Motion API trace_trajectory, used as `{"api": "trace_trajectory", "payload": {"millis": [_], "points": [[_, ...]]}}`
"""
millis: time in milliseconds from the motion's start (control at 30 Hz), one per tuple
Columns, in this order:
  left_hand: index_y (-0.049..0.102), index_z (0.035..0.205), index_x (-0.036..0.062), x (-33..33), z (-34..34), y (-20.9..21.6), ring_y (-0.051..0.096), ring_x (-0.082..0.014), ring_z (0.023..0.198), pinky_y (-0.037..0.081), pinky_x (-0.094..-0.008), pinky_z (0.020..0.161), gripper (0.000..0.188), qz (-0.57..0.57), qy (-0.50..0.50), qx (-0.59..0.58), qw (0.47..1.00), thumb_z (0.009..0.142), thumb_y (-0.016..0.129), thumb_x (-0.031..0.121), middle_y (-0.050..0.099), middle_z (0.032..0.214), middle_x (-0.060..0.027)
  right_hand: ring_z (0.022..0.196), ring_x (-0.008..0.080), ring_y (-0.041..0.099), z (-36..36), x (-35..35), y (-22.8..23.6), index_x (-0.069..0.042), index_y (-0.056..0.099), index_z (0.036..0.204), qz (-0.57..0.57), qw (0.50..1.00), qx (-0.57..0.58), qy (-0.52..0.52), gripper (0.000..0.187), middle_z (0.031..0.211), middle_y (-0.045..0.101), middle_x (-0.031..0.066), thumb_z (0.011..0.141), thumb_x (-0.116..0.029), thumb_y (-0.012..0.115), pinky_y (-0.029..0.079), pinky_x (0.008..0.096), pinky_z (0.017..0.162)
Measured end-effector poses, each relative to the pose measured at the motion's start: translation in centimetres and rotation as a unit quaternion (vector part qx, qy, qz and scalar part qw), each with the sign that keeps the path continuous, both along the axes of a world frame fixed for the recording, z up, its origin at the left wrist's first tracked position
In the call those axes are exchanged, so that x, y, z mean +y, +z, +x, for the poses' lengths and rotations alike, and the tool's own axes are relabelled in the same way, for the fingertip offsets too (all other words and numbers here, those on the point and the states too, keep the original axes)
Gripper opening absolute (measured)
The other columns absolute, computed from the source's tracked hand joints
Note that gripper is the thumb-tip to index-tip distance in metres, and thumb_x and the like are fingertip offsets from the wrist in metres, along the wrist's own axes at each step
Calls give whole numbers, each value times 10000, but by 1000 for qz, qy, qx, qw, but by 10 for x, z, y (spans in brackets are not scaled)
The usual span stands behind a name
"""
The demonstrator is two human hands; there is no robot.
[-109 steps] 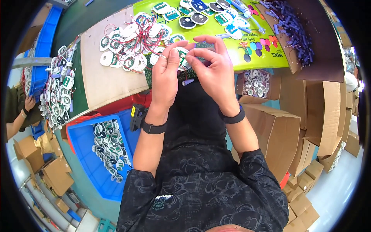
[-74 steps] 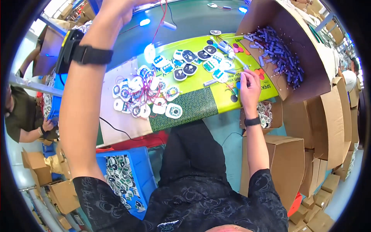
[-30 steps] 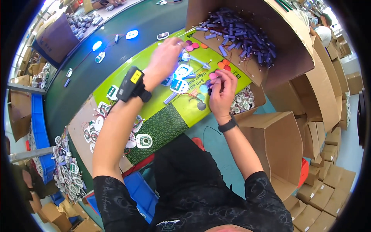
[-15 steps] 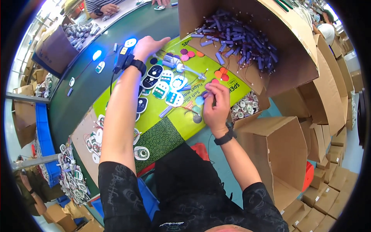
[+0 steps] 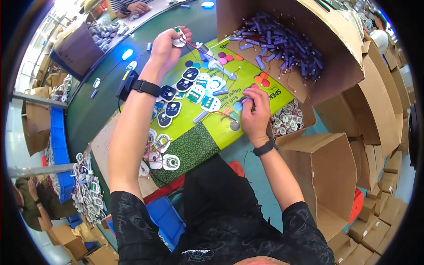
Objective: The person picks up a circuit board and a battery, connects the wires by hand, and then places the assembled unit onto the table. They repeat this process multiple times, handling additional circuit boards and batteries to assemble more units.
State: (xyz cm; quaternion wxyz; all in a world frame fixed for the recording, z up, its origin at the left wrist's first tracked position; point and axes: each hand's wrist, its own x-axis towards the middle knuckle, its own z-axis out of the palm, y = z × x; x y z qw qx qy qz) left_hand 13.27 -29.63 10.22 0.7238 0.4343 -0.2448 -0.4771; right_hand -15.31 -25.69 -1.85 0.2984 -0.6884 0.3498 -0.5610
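Observation:
My left hand (image 5: 170, 47) is closed on a small round circuit board (image 5: 179, 40) with red wires, held over the far edge of the green mat (image 5: 240, 126). The wires run down from it toward the mat's middle. My right hand (image 5: 257, 112) rests at the mat's right side with fingers curled together; whatever they pinch is hidden. Between the hands lie several white oval boards (image 5: 210, 103) with green circuits and dark-faced oval covers (image 5: 173, 109). A purple battery cell (image 5: 200, 117) lies near them, and a clear tool-like piece (image 5: 216, 66) glows behind.
A cardboard box (image 5: 344, 48) at the far right holds many purple battery cells (image 5: 282, 44). Round boards (image 5: 287, 117) fill another box beside my right wrist. The green conveyor belt (image 5: 106, 104) carries a lit blue-white piece (image 5: 127, 54). Boards (image 5: 90, 194) are heaped at the left.
My left hand has drawn in its stretched fingers and now holds a round circuit board with wires. The lit pieces on the belt have shifted. My right hand stays curled in nearly the same place.

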Motion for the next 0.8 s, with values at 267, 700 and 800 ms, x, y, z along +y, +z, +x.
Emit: {"api": "trace_trajectory", "payload": {"millis": [267, 700, 800], "points": [[493, 1191, -125, 72, -14, 63, 601, -366, 1076, 484, -462, 1019, 424, -89, -17, -58, 994, 786, 433, -16, 582, 1154, -258, 927, 282, 629, -4, 0, -2, -8, 666, 915, -7, 1000, 11, 19, 152, 983, 634, 117, 842, 53, 548, 519, 348, 792], [509, 1237, -93, 179, -17, 77, 585, -347, 1123, 439, -509, 1077, 441, -143, -58, 1, 988, 812, 451, 14, 594, 1173, -215, 1025, 288, 628, 102, 92, 97, -49, 626, 1078, 12, 981, 81, 177, 273, 1080, 664, 132, 871, -206, 708, 421, 418, 958], [507, 1236, -99, 198, -18, 79, 587, -353, 1125, 434, -516, 1086, 438, -160, -93, 5, 983, 818, 452, 20, 601, 1169, -232, 962, 281, 642, 107, 98, 94, -60, 650, 1057, 37, 972, 104, 207, 273, 979, 697, 107, 876, -255, 710, 395, 444, 946]]}}
